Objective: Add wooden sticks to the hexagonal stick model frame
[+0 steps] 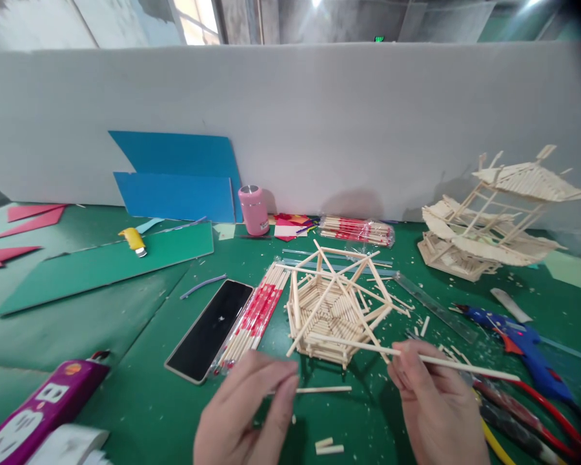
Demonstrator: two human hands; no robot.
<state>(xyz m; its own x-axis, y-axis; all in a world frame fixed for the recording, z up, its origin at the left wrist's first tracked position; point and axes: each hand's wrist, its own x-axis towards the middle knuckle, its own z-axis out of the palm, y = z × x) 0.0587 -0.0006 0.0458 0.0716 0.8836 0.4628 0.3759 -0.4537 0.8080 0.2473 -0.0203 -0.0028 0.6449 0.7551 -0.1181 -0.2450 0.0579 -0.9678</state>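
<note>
The right hand (433,400), its fingers pinching a stick (469,367) that runs left to right, has the frame (328,311) far-left, while the left hand (244,413) bends its fingers, grip unclear.

The left hand (244,408) and right hand (432,399) are bare as far as visible.

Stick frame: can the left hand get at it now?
Likely yes: the stick frame is just beyond the left hand, near left corner uncovered; the long stick in the right hand crosses only its front.
</note>
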